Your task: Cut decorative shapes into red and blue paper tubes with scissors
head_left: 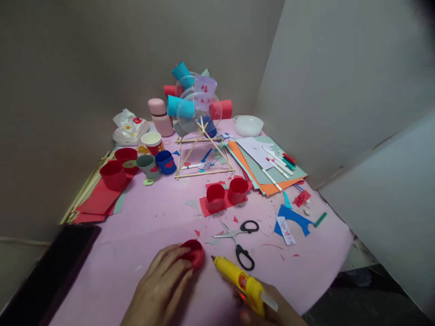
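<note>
With its fingers on the rim and side, my left hand (166, 276) grips a small red paper cup (196, 256) lying low on the pink table. A yellow glue gun (234, 274) is in my right hand (268, 299); its dark nozzle points at the red cup, a small gap away. A clear glue stick sticks out of its back end, and a small red light glows on it. Just beyond the nozzle lie open scissors (238, 235) with black handles. Two more red paper cups (215, 197) stand on a red paper sheet (204, 207) farther back.
A wheel model (200, 104) with coloured cups rises on a stick frame (204, 172). Left are decorated cups (165, 162), a pink thermos (161, 117), tissues (131, 129) and a black slab (57, 267). Coloured sheets (295, 174), markers (277, 163) and a white bowl (249, 126) lie right.
</note>
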`<state>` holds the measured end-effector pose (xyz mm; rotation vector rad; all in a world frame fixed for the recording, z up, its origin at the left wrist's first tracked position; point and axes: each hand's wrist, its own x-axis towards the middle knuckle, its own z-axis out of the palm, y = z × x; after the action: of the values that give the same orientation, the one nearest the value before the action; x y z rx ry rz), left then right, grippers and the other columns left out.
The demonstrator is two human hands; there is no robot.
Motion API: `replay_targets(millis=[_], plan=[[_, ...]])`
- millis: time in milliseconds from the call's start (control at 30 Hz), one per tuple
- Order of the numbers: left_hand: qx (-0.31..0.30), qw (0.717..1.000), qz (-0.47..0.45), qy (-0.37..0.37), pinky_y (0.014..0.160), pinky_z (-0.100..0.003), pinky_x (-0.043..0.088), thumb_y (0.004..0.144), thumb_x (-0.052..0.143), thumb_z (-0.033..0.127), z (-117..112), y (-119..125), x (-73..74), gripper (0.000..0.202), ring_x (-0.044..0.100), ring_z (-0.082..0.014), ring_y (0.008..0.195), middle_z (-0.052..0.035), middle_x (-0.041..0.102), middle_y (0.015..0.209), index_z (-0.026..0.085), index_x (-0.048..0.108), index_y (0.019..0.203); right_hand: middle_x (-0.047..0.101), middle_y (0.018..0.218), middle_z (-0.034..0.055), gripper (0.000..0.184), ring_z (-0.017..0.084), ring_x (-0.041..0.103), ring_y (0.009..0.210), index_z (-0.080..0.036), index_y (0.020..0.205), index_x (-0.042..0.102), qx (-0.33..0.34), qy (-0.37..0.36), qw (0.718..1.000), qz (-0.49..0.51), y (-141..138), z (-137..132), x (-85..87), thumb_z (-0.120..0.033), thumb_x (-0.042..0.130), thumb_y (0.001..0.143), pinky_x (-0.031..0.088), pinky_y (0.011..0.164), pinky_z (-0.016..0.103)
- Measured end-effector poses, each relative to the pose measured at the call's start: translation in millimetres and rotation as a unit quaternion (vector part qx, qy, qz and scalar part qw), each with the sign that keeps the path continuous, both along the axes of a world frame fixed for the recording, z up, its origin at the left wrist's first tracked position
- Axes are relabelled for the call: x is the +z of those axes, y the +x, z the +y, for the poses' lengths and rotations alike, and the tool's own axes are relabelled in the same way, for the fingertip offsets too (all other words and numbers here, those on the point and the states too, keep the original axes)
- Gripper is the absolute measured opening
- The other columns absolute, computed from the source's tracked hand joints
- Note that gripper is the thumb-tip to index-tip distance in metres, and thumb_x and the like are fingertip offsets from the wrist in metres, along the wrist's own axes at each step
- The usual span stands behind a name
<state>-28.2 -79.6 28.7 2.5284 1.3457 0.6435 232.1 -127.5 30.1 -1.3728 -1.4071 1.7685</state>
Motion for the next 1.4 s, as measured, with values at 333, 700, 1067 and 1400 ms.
replay_targets(millis=[333,700,1067,1400], plan=[[0.032,0.999,-0.007,0.044,0.075,-0.037,0.060,0.090,0.048,0.031,4,7,15.7,0.016,0.068,-0.0229,0.093,-0.0056,0.075,0.096,0.024,0.058,0.101,0.059,0.083,0.0026,0.044,0.021,0.052,0.073,-0.021,0.102,0.061,0.060,0.068,0.996,0.006,-7,6,-19.8,-0.057,0.057,0.077,0.042,0.065,0.029],[0.044,0.999,-0.028,-0.011,0.077,-0.032,0.058,0.088,0.051,0.027,4,10,17.3,0.015,0.067,-0.0210,0.093,-0.0046,0.075,0.098,0.023,0.061,0.099,0.067,0.091,0.0047,0.053,0.027,0.058,0.088,-0.021,0.111,0.063,0.074,0.049,0.996,0.024,-12,10,-6.2,-0.061,0.055,0.078,0.044,0.081,0.035],[0.052,0.998,-0.030,-0.024,0.077,-0.031,0.058,0.088,0.051,0.027,2,9,18.6,0.015,0.067,-0.0205,0.091,-0.0055,0.073,0.100,0.024,0.062,0.098,0.068,0.091,0.0064,0.051,0.027,0.059,0.087,-0.017,0.110,0.065,0.067,0.045,0.997,0.022,-18,8,-11.1,-0.056,0.057,0.079,0.044,0.085,0.036],[0.051,0.998,-0.032,-0.027,0.078,-0.032,0.058,0.088,0.052,0.027,2,8,16.9,0.015,0.067,-0.0209,0.093,-0.0059,0.073,0.102,0.024,0.061,0.099,0.069,0.085,0.0058,0.043,0.029,0.060,0.086,-0.020,0.110,0.065,0.068,0.048,0.996,0.010,-18,10,-8.7,-0.050,0.059,0.080,0.045,0.084,0.038]])
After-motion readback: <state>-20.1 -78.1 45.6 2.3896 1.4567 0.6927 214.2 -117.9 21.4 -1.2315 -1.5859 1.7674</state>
